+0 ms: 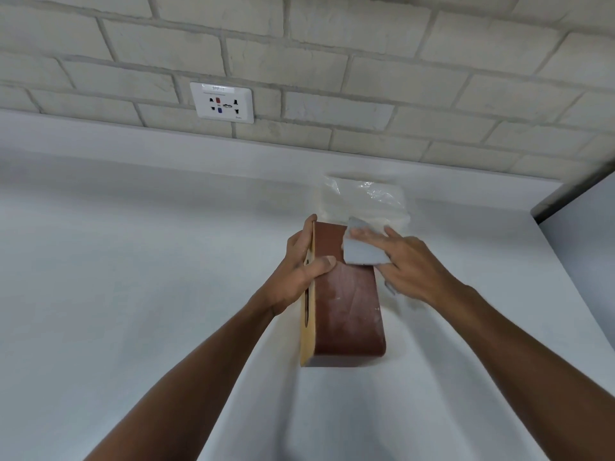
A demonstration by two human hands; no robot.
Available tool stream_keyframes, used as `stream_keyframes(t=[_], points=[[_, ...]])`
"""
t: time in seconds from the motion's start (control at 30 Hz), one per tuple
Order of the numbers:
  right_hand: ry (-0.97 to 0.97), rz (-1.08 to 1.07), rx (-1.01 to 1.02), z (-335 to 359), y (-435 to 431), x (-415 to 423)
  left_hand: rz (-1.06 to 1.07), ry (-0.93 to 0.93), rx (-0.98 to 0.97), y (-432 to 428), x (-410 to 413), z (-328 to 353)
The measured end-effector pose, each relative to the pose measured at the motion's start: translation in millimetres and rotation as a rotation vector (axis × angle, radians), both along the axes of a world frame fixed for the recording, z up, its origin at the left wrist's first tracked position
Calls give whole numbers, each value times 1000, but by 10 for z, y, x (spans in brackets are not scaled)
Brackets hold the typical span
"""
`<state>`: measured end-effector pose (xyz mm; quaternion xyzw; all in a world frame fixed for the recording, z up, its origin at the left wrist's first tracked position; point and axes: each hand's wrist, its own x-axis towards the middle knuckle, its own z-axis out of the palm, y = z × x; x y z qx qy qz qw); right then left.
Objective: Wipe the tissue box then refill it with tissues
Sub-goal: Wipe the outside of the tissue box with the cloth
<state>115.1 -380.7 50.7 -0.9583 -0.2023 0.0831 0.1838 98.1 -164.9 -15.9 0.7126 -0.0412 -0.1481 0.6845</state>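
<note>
Left hand (pixel 299 277) clasps the tissue box (pixel 346 314) (on its side); right hand (pixel 412 261), fingers straight, presses a cloth (pixel 362 252) onto it.

A tissue box (pixel 346 314) stands on one long side on the countertop (pixel 133 294), near the middle and a little to the right, with its slotted face turned left. The left hand (pixel 299 271) grips the box from the left, thumb over its upward face, while the right hand (pixel 409 261) comes in from the right and presses a cloth (pixel 362 251) flat on the far end of that face. Just behind the box a plastic pack of tissues (pixel 366 197) lies at the back of the countertop, and a wall socket (pixel 222 102) sits on the brick wall (pixel 366 78) above, well to the left.
</note>
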Motion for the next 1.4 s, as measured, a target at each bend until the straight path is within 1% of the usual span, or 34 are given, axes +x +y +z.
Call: stream_keyframes(t=[0.03, 0.07, 0.13, 0.2, 0.23, 0.33, 0.4, 0.47, 0.5, 0.6, 0.67, 0.77, 0.83, 0.9, 0.97, 1.03, 1.1, 1.17, 1.27, 1.33, 1.4], points=[[-26, -55, -8, 30, 53, 46, 1, 1, 0, 1, -2, -4], [-57, -61, -22, 48, 152, 69, 4, 0, -6, 3, 3, -17], [-101, 51, -32, 17, 333, 18, -5, -4, 3, 14, 5, -8], [-62, 133, -18, -31, 272, -37, -14, -15, 24, 11, 3, 17], [-39, 129, -13, -35, 191, -25, -16, -8, 23, 8, 3, 26], [-40, -5, -37, 14, 177, 70, -10, 12, 10, 17, 6, 14], [-55, 34, -50, -2, 286, 34, -12, 11, 15, 28, 2, 13], [-26, 109, -44, -28, 210, -25, -15, 6, 20, 31, -3, 28], [-6, 104, -42, -11, 129, -30, -15, 9, 16, 26, -9, 36], [-16, -62, -60, 56, 62, 90, -8, 17, -8, 18, -13, 43], [-61, -16, -77, 31, 176, 67, -9, 10, 13, 17, -4, 37], [-22, 93, -68, -18, 80, -45, -17, 7, 30, 10, 9, 23], [0, 36, -85, -2, 6, 14, -7, 6, 19, 7, 8, 20], [-45, -17, -70, 49, 161, 86, -11, 11, 17, 7, 8, 18], [-96, 19, -14, 65, 400, 73, -15, 7, 28, 15, 6, 22], [-47, 90, -34, 29, 396, 15, -11, 8, 39, 21, 1, 37], [4, 132, -69, 22, 182, -38, -10, 4, 45, 11, -10, 46], [4, 77, -78, 71, 69, -9, -7, 2, 29, 6, -15, 49], [-78, 3, -37, 113, 304, 89, -10, 0, 26, 15, 4, 32], [-74, 70, -10, 52, 464, 60, -13, 1, 33, 26, 5, 40], [-13, 136, -41, -46, 360, -8, -21, -15, 55, 30, 1, 35]])
